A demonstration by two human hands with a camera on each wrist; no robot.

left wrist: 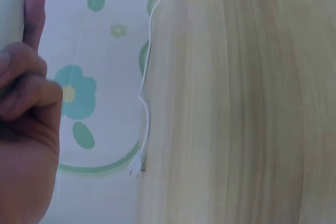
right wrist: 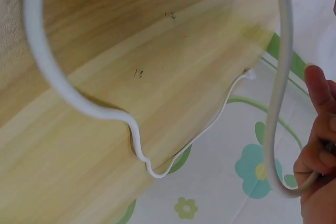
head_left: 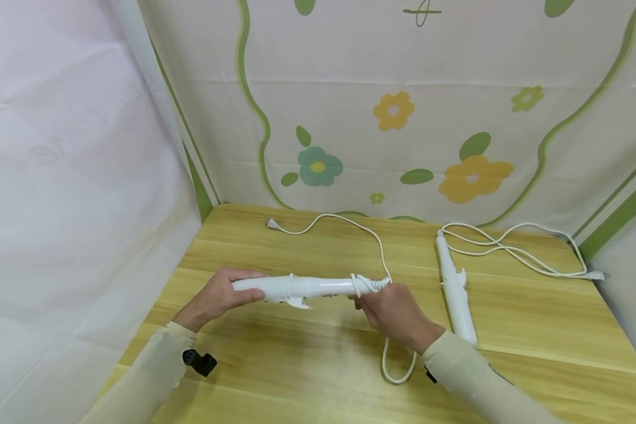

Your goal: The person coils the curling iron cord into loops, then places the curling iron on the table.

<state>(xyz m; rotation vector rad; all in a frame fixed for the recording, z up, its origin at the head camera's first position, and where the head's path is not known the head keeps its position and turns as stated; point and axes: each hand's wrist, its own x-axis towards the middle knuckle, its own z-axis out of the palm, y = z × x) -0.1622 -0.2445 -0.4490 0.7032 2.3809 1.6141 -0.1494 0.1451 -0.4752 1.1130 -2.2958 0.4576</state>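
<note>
White appliance (head_left: 318, 287) crosswise, cord end (head_left: 370, 285) rightward

The wands (head_left: 318, 287) look glossy plastic, the tabletop (head_left: 275, 377) smooth wood.

Head view looked forward and down from above, far enough back to fit the tabletop (head_left: 297, 353) across the lower frame. Left wrist view was close and turned sideways, left hand (left wrist: 39, 150) cropped at left. Right wrist view was close too, tipped nearly upside down, right hand (right wrist: 320, 153) at lower right. Both wrist views shared the plug (left wrist: 137, 162) and teal flower (left wrist: 79, 93).
</note>
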